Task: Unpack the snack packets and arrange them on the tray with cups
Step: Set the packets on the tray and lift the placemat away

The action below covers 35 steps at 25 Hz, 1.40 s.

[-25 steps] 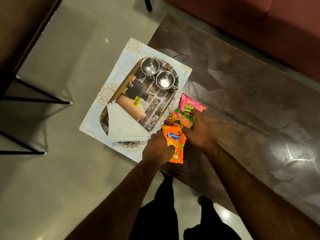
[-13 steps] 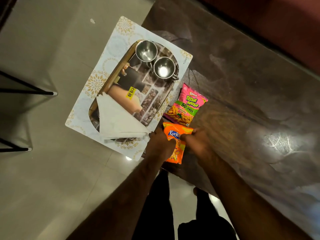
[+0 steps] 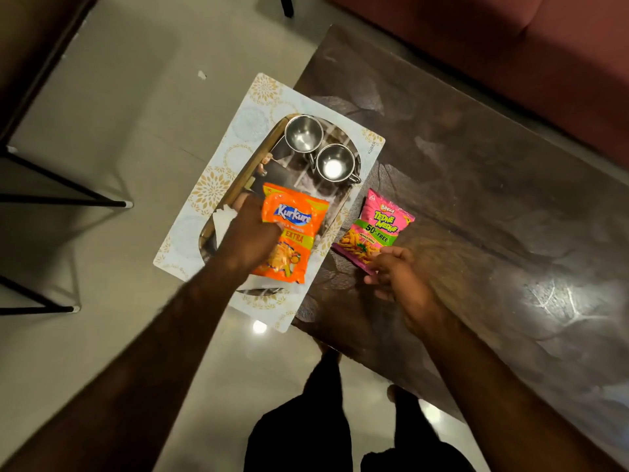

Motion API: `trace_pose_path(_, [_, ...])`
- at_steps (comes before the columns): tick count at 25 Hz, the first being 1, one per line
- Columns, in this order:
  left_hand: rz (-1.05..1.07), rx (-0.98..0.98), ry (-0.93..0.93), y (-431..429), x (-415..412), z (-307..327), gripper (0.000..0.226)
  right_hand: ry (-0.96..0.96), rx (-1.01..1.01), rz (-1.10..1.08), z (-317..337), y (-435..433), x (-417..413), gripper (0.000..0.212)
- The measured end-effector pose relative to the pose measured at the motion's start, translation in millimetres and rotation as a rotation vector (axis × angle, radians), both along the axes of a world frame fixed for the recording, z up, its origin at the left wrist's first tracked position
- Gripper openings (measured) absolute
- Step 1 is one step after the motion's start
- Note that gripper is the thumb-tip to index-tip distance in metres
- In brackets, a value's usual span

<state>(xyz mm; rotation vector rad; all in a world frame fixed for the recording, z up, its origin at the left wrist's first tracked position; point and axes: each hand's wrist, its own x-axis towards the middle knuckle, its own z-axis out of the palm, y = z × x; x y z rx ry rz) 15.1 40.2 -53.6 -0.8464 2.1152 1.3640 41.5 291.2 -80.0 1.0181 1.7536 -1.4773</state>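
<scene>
My left hand (image 3: pixel 251 233) grips an orange Kurkure packet (image 3: pixel 292 233) by its left edge and holds it over the oval tray (image 3: pixel 343 212). Two steel cups (image 3: pixel 304 133) (image 3: pixel 335 162) stand side by side at the tray's far end. A pink Bingo packet (image 3: pixel 374 229) lies flat on the dark table, just right of the tray. My right hand (image 3: pixel 396 270) pinches the pink packet's near corner with its fingertips. White napkins (image 3: pixel 223 216) on the tray are mostly hidden by my left hand.
The tray sits on a white placemat with gold flowers (image 3: pixel 218 189), which overhangs the dark marbled table (image 3: pixel 476 199) on its left end. A maroon sofa (image 3: pixel 510 46) runs along the far side. Black metal legs (image 3: pixel 68 199) stand on the floor at left.
My left hand has lifted the orange packet off the table and carried it left over the tray. My right hand let go of it and moved to the pink packet's corner.
</scene>
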Motion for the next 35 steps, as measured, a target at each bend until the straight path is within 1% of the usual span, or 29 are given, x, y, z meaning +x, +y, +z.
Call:
trace_pose_path(2, [0.033, -0.039, 0.029, -21, -19, -4, 0.024, 0.001, 0.031, 0.015, -5, 4, -3, 0.024])
trace_pose_path(5, [0.036, -0.085, 0.012, -37, -43, -16, 0.031, 0.006, 0.075, 0.020, -12, 6, -7, 0.036])
trace_pose_path(6, [0.008, -0.096, 0.012, -37, -49, -20, 0.032, 0.006, 0.099, 0.018, -15, 6, -9, 0.037])
trace_pose_path(7, [-0.023, -0.102, 0.020, -36, -53, -24, 0.031, 0.012, 0.120, 0.016, -17, 5, -12, 0.033])
trace_pose_path(9, [-0.094, -0.130, 0.047, -32, -58, -28, 0.030, 0.036, 0.160, 0.005, -21, 4, -20, 0.020])
trace_pose_path(12, [-0.211, -0.308, 0.084, -28, -58, -32, 0.041, 0.030, 0.246, 0.006, -33, 3, -25, 0.032])
trace_pose_path(14, [-0.218, -0.451, 0.095, -30, -55, -31, 0.053, 0.028, 0.238, 0.003, -40, 0, -26, 0.026])
trace_pose_path(15, [-0.210, -0.486, 0.104, -32, -52, -29, 0.061, 0.022, 0.202, -0.012, -42, -4, -26, 0.023])
trace_pose_path(16, [-0.215, -0.493, 0.123, -33, -49, -27, 0.067, 0.011, 0.178, -0.017, -42, -7, -28, 0.023])
trace_pose_path(18, [-0.267, -0.472, 0.173, -35, -41, -24, 0.072, 0.019, 0.160, -0.021, -48, -13, -31, 0.043])
trace_pose_path(19, [-0.295, -0.460, 0.179, -36, -36, -24, 0.073, 0.038, 0.140, -0.042, -51, -16, -32, 0.049])
trace_pose_path(23, [-0.253, -0.413, 0.162, -41, -27, -29, 0.069, 0.134, 0.089, -0.122, -49, -17, -30, 0.049])
trace_pose_path(26, [-0.234, -0.409, 0.171, -46, -25, -31, 0.068, 0.070, -0.017, -0.150, -25, -17, -19, 0.049])
trace_pose_path(31, [-0.180, -0.394, 0.151, -55, -28, -30, 0.070, 0.014, -0.124, -0.062, 10, -44, -7, 0.043])
trace_pose_path(35, [-0.155, -0.338, 0.095, -58, -33, -29, 0.072, 0.003, -0.070, -0.039, 9, -83, -26, 0.055])
